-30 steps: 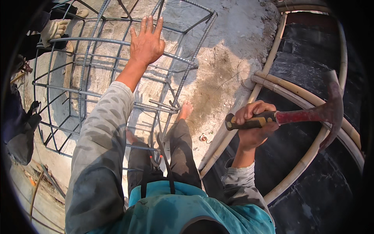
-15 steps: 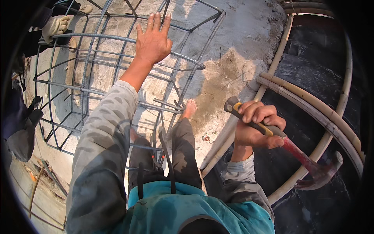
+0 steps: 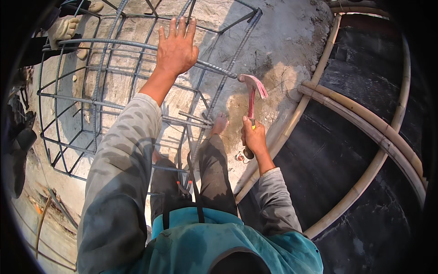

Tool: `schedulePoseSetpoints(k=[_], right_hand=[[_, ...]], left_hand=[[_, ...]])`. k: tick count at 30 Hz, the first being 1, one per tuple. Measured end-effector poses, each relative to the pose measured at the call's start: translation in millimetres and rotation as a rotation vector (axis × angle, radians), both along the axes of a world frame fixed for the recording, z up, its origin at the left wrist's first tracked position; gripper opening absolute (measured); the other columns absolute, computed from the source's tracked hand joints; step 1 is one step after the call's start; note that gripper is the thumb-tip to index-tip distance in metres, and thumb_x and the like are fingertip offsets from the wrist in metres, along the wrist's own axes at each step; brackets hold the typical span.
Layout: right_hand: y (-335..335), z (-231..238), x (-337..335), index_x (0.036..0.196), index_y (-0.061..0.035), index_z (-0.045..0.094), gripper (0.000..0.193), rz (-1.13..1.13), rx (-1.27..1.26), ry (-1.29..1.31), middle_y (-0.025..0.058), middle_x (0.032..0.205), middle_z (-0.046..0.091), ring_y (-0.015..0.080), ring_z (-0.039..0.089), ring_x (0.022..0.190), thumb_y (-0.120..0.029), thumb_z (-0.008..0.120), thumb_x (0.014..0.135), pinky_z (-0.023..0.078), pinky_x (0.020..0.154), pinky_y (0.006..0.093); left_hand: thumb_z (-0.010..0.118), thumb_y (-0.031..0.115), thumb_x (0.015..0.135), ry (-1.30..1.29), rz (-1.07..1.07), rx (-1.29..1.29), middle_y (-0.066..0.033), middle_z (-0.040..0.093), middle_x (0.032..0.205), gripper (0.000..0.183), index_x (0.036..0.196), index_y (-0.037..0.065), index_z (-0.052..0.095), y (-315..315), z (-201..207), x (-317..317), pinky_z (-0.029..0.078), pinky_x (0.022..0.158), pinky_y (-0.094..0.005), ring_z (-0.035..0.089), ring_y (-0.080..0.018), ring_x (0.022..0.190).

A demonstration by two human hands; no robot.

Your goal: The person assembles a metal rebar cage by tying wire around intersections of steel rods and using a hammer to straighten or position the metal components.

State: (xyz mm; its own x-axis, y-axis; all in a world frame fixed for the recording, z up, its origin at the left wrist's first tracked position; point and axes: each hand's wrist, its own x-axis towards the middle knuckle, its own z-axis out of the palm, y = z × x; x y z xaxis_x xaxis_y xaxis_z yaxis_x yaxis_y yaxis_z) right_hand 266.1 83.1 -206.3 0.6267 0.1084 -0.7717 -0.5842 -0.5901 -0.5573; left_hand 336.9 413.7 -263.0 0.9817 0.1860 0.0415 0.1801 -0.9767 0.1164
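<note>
My left hand lies flat across a long ribbed steel bar, fingers stretched out and spread. That bar runs along the top of a rebar cage and ends just right of my palm. In my right hand is a claw hammer with a red head and shaft and a dark and yellow grip. The fingers wrap round the grip, and the hammer points away from me. Its striking face is at the bar's right end, seemingly touching it. Part of the grip is hidden by the hand.
Bamboo poles cross over black sheeting on the right. My bare foot stands on the concrete beside the cage. At the upper left, another person's gloved hand is at the bar's far end. Loose rods lie at lower left.
My right hand has swung the hammer from the right side, over the black sheeting, leftward and away from me to the bar's end. My left hand stays on the bar, nearly unmoved.
</note>
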Motion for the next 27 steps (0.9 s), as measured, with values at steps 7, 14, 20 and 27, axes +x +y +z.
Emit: schedulePoseSetpoints(k=[7,14,20,27], right_hand=[[38.3,114.6,44.8,0.088,-0.0061,0.047,0.059,-0.266,0.551,-0.707,0.0041,0.066,0.048,0.0126,0.049,0.050,-0.064,0.050,0.096,0.046,0.048,0.0304],[-4.6,-0.5,-16.3,0.097,-0.0011,0.064,0.034,-0.041,-0.026,-0.119,-0.0029,0.059,0.051,0.0060,0.044,0.050,-0.035,0.064,0.098,0.038,0.047,0.0262],[53.6,140.9,60.0,0.090,-0.0044,0.047,0.055,-0.211,0.698,-0.768,0.0021,0.067,0.050,0.0114,0.050,0.055,-0.057,0.060,0.095,0.045,0.051,0.0287],[0.0,13.6,12.4,0.091,-0.0051,0.057,0.033,-0.062,0.042,-0.113,-0.0024,0.061,0.050,0.0081,0.048,0.054,-0.036,0.063,0.098,0.041,0.048,0.0295]], left_hand=[[0.048,0.027,0.087,-0.003,0.026,0.036,-0.0192,0.029,0.160,0.075,0.158,0.017,0.025,17.1,3.2,-5.9,0.026,0.113,-0.0647,0.028,-0.0350,0.148],[0.048,0.027,0.088,-0.044,0.035,0.062,-0.0181,0.029,0.161,0.074,0.158,0.018,0.026,14.6,5.7,13.5,0.025,0.113,-0.0645,0.026,-0.0335,0.149],[0.047,0.028,0.088,0.062,0.071,0.084,-0.0167,0.029,0.161,0.074,0.158,0.018,0.026,16.0,2.7,6.5,0.025,0.114,-0.0647,0.026,-0.0322,0.150],[0.047,0.028,0.088,0.024,0.029,0.078,-0.0170,0.029,0.161,0.074,0.158,0.016,0.026,14.7,0.4,18.3,0.025,0.114,-0.0651,0.025,-0.0337,0.149]])
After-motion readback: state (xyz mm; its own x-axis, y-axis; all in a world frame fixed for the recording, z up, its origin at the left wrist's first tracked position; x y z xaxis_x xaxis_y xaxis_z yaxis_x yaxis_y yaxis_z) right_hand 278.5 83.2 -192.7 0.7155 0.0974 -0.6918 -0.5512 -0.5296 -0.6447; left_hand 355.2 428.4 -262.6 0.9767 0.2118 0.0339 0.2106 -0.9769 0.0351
